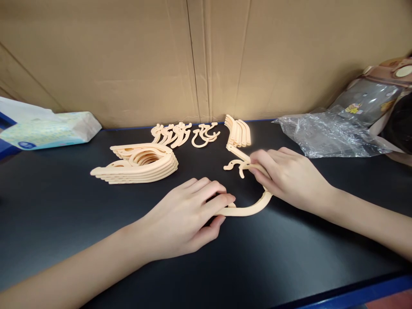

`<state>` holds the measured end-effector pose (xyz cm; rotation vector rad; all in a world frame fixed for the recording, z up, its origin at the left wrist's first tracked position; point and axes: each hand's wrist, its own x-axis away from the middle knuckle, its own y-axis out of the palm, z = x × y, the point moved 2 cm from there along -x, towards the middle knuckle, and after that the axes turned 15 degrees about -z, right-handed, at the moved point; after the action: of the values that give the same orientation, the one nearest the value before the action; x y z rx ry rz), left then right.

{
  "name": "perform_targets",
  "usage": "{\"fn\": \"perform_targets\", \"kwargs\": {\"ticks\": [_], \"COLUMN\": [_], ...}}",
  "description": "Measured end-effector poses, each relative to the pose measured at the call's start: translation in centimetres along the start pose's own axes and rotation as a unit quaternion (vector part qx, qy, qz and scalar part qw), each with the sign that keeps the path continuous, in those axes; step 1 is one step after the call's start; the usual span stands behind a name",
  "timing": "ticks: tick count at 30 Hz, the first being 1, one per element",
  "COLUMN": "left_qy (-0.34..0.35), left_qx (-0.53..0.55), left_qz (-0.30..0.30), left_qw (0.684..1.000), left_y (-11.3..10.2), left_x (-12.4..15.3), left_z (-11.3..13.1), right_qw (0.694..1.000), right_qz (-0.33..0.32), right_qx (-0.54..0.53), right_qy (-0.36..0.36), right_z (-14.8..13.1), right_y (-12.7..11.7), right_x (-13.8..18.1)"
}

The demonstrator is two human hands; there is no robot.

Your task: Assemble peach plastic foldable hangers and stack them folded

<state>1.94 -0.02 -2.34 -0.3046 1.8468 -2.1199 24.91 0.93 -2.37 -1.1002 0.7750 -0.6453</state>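
Observation:
A cream plastic hanger body (249,210) curves between my two hands just above or on the dark table. My left hand (189,214) pinches its left end between thumb and fingers. My right hand (286,176) is closed on its other end, where a straight bar (240,153) juts out to the upper left; the fingers hide the joint. A small loose-looking hook (234,164) lies just left of the right fingertips. To the left, several matching hanger bodies (141,171) are stacked. Several hooks (175,134) and short bars (238,131) sit farther back.
A pack of tissues (58,131) stands at the back left. Crumpled clear plastic (331,133) and a transparent bottle (370,94) with a brown top are at the back right. A cardboard wall (128,64) rises behind the black table (199,283).

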Motion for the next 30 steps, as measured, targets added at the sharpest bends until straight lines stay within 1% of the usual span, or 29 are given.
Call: {"fn": "perform_targets", "kwargs": {"ticks": [5, 12, 17, 20, 23, 30], "left_qy": [-0.018, -0.038, -0.048, -0.072, -0.094, -0.105], "left_qx": [-0.006, -0.014, -0.073, -0.111, -0.115, -0.119], "left_qz": [0.007, 0.033, 0.063, 0.083, 0.087, 0.095], "left_qw": [1.000, 0.999, 0.994, 0.988, 0.985, 0.983], "left_y": [0.0, 0.1, -0.3, -0.5, -0.5, -0.3], "left_x": [0.0, -0.1, -0.1, -0.1, -0.2, 0.0], "left_z": [-0.3, -0.6, -0.6, -0.7, -0.9, -1.1], "right_qw": [1.000, 0.997, 0.995, 0.993, 0.992, 0.988], "right_qz": [-0.002, 0.010, 0.001, -0.002, -0.012, -0.033], "right_qx": [-0.018, -0.025, -0.035, -0.047, -0.067, -0.104], "right_qy": [-0.016, -0.071, -0.098, -0.104, -0.105, -0.108], "right_z": [-0.1, -0.7, -1.1, -1.3, -1.5, -1.8], "right_y": [-0.3, -0.8, -0.9, -1.0, -1.0, -1.1], "right_x": [0.0, 0.0, 0.1, 0.1, 0.1, 0.3]}}
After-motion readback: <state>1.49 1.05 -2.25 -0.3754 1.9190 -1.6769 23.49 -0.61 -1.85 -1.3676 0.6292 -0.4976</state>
